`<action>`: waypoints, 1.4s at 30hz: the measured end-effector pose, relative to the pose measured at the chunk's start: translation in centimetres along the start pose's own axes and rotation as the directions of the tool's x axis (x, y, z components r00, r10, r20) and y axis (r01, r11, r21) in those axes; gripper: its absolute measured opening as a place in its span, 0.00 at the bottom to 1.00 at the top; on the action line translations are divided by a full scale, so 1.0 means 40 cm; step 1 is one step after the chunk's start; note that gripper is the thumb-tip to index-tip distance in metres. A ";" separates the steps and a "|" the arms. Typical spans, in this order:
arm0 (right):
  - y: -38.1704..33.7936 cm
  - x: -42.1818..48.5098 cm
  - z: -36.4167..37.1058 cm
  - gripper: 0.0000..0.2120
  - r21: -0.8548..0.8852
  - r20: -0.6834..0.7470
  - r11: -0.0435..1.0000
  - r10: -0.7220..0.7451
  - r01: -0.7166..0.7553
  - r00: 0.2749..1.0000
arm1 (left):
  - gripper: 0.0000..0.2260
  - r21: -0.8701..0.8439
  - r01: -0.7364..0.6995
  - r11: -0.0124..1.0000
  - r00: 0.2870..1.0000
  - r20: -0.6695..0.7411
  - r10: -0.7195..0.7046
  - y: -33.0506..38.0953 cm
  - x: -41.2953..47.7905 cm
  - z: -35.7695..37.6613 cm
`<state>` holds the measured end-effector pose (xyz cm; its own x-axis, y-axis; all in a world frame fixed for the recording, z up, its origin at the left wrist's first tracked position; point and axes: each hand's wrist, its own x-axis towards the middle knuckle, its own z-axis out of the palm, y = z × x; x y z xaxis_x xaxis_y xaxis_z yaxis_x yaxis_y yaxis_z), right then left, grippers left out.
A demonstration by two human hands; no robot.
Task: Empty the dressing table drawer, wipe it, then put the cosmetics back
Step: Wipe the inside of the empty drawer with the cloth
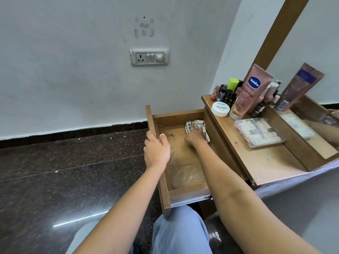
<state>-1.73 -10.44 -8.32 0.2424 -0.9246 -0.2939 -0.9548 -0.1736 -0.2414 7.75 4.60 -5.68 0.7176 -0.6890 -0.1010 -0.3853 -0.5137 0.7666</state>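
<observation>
Drawer stands pulled out from the dressing table, bare inside; left hand grips its front panel, right hand presses a checked cloth into the far corner; cosmetics sit on the tabletop

Readable on the tall pink tube, up and to the right of the right hand pressing the cloth: "Vaseline" in white on a blue oval, and "Gluta-Hya" running down beneath it. Readable on the lid of the round white jar, just right of and above that same grip: "NAIL POLISH", with a smaller line above it too blurred to make out. On the small bottle leaning beside the jar, only the letters "ox". Mirrored tube label illegible.
</observation>
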 end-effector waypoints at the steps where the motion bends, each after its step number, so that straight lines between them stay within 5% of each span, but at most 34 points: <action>1: -0.015 -0.007 0.015 0.32 -0.037 -0.021 0.999 -0.008 0.007 1.000 | 0.26 -0.001 0.004 1.000 1.000 0.000 -0.004 0.000 0.001 -0.001; 10: -0.088 -0.080 0.113 0.28 0.000 0.040 0.967 -0.254 0.255 0.966 | 0.25 -0.012 0.004 1.000 1.000 0.003 -0.004 0.006 0.000 -0.005; 17: 0.097 -0.066 0.052 0.28 0.087 0.004 0.985 -0.148 0.147 0.989 | 0.24 -0.040 0.004 0.999 1.000 0.001 -0.004 0.008 -0.001 -0.006; 23: 0.048 0.004 0.035 0.29 0.023 -0.011 0.997 -0.069 0.070 0.998 | 0.22 -0.145 0.011 0.989 1.000 -0.022 -0.014 0.006 -0.005 -0.009; 35: -0.138 -0.032 0.112 0.29 -0.067 0.050 0.947 -0.312 0.315 0.949 | 0.20 -0.232 0.023 0.973 0.999 -0.035 -0.032 0.008 -0.002 -0.015; 42: -0.076 -0.095 0.143 0.26 -0.074 0.022 0.909 -0.409 0.410 0.912 | 0.19 -0.245 0.015 0.969 0.999 -0.045 -0.027 0.010 -0.009 -0.018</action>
<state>1.22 -4.47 -11.75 0.6155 -0.7649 -0.1897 -0.7816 -0.5616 -0.2717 7.76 5.00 -4.87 0.7531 -0.6512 -0.0932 -0.2202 -0.3831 0.8971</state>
